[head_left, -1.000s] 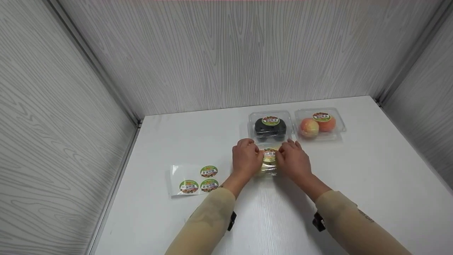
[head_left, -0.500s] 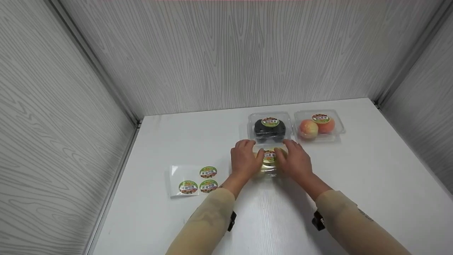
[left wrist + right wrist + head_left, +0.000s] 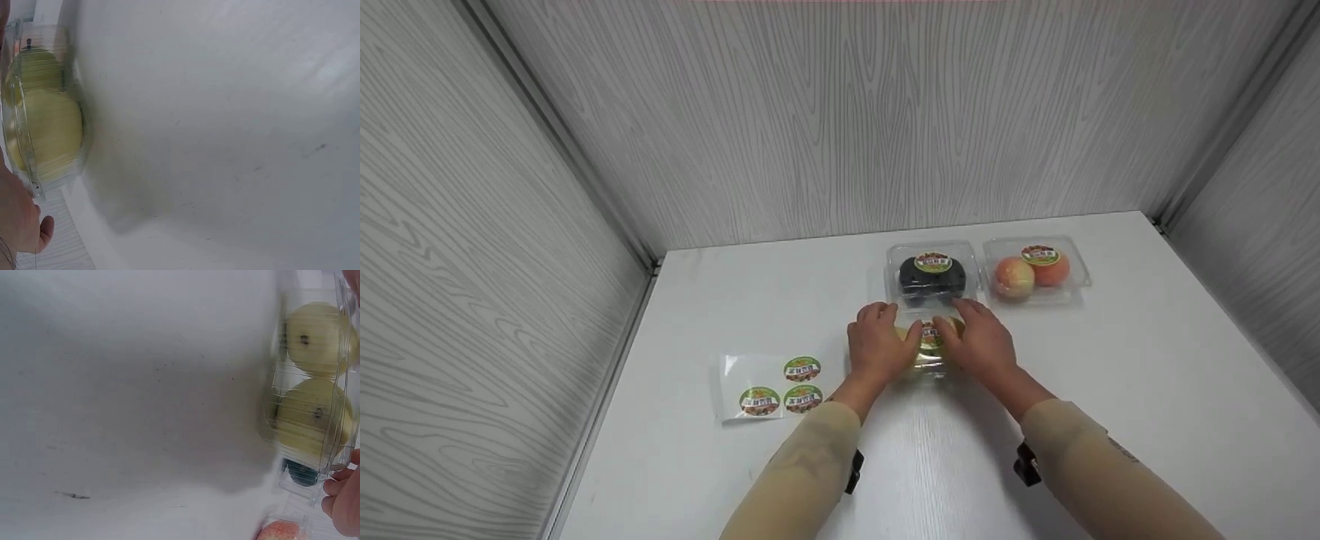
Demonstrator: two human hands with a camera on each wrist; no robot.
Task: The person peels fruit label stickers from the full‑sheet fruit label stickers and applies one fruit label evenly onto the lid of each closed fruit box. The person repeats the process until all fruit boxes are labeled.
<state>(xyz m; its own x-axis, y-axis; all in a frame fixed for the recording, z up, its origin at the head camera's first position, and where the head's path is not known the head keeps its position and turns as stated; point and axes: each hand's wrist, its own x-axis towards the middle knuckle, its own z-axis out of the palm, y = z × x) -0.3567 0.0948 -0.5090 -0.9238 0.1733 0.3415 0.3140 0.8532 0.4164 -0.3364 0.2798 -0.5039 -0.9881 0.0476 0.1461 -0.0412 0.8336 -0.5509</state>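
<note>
A clear plastic fruit box (image 3: 930, 369) stands on the table in the head view, with pale yellow round fruits (image 3: 313, 417) inside it. Its lid bears an oval label (image 3: 931, 337), partly covered by the thumbs. My left hand (image 3: 880, 343) grips the box's left side, thumb on the lid beside the label. From the right, my right hand (image 3: 979, 339) holds the other side, its thumb touching the label. Both wrist views show curled fingers at the box's rim; the left wrist view shows the box (image 3: 45, 129) from its near side.
Behind stands a labelled clear box of dark round fruit (image 3: 932, 277). To its right is another labelled box (image 3: 1069, 292) with two peach-coloured fruits. A backing sheet (image 3: 742, 367) with three oval stickers lies at left. Wood-grain walls (image 3: 840, 112) enclose the table.
The right thumb has slid left onto the label, and the thumbs are now closer together. The fingers have shifted slightly at the box's far edge. The other boxes stay put.
</note>
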